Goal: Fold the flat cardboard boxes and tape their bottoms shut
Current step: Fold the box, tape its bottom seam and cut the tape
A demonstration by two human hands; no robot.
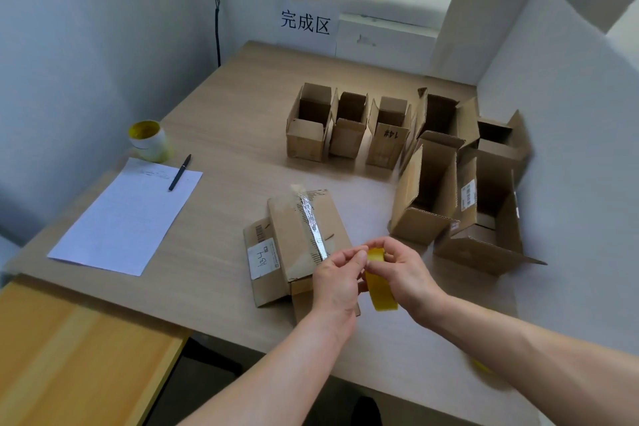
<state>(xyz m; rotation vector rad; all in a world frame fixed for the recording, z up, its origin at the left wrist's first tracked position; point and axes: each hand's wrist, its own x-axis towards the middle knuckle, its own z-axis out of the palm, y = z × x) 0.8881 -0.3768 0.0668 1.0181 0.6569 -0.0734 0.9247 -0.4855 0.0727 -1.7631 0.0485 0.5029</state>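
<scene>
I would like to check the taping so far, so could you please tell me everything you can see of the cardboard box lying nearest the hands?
The cardboard box is brown corrugated card, lying on the table with its closed flaps facing up. A shiny strip of tape runs along the seam between them. A white label with handwriting sits on its left side, beside a printed barcode. The left hand hides its near right corner; whether it touches the box is unclear.

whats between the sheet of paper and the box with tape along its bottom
Only bare table, in the head view; the sheet of paper and the taped box lie apart with nothing between them.
</scene>
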